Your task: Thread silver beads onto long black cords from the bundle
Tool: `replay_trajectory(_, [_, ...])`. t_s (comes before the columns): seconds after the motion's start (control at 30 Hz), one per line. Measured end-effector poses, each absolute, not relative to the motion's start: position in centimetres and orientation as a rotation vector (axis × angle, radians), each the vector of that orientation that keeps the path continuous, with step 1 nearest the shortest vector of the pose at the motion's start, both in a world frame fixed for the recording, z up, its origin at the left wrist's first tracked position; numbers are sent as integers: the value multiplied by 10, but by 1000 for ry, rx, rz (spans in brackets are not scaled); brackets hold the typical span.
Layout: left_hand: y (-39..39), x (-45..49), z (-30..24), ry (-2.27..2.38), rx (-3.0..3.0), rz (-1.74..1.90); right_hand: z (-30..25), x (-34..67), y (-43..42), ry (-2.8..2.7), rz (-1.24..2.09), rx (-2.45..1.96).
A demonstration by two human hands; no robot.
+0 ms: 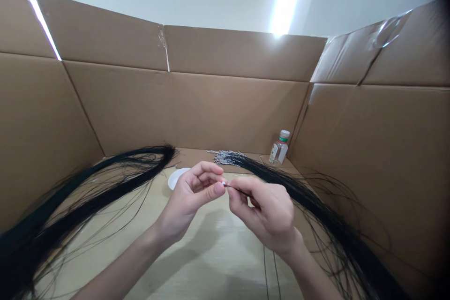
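Observation:
Over the middle of the table, my left hand (191, 192) pinches a tiny white bead (224, 183) between thumb and fingertips. My right hand (267, 206) grips a thin black cord (266, 272), its end meeting the bead; whether it passes through cannot be told. Two strands of cord hang below the right wrist. Behind my left hand is a white dish (177, 178), partly covered by the fingers. Past my right hand runs a thick bundle of black cords (305, 197), ending in a cluster of silvery-white beaded tips (228, 158).
Another long bundle of black cords (123, 187) lies along the left side, with loose strands sticking out. A clear bottle with a white cap (279, 148) stands in the back right corner. Tall cardboard walls (239, 112) enclose the pale table (211, 262) at the back and sides.

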State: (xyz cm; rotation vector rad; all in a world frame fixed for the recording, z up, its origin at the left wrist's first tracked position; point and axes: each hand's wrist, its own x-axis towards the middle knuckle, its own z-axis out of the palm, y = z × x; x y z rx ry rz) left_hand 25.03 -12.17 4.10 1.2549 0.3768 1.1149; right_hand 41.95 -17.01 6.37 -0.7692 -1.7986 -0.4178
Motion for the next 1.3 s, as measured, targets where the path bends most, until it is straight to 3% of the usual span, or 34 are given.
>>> replay_trajectory(0.37, [-122, 250, 44, 459, 1334, 1215, 58, 420, -169, -1828, -310, -775])
replay_trajectory(0.77, [-133, 256, 46, 623, 1372, 1468, 51, 407, -169, -1582, 206, -853])
replay_trajectory(1.3, [-133, 254, 44, 642, 1385, 1407, 67, 416, -178, -1748, -118, -925])
